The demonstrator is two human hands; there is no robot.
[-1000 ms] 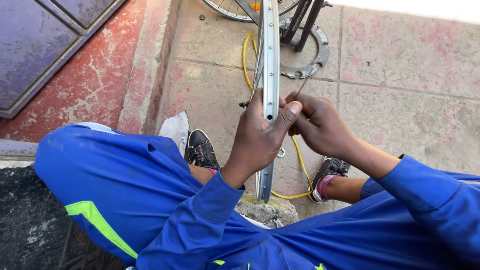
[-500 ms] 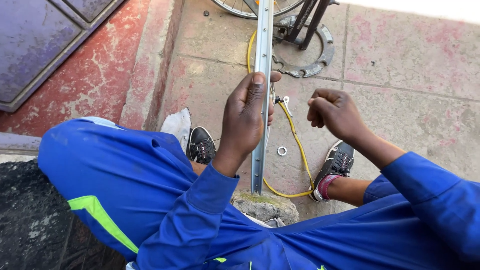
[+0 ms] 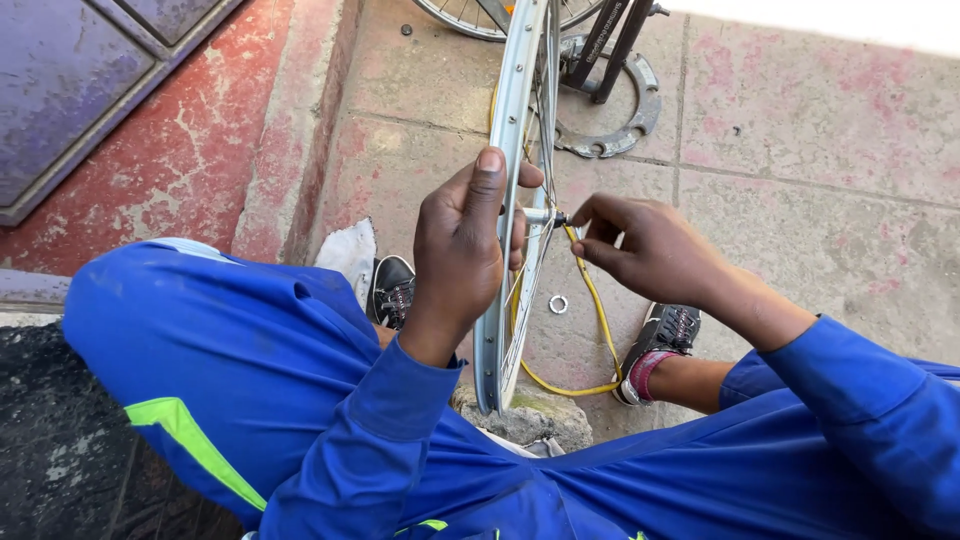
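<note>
A silver bicycle wheel rim with thin spokes stands upright between my knees, its lower edge on a stone. My left hand grips the rim from the left side, thumb up along the metal. My right hand pinches the end of the wheel's axle at the hub with its fingertips. A yellow cable loops on the pavement behind the wheel. A small metal nut lies on the ground below my right hand.
A metal ring with teeth and a dark stand sit on the paving ahead, beside another wheel. My two dark shoes flank the rim. A red step and purple door lie left.
The rim has turned so its spokes and hub face my right hand. My right hand moved from mid-air onto the axle end. My left hand still holds the rim.
</note>
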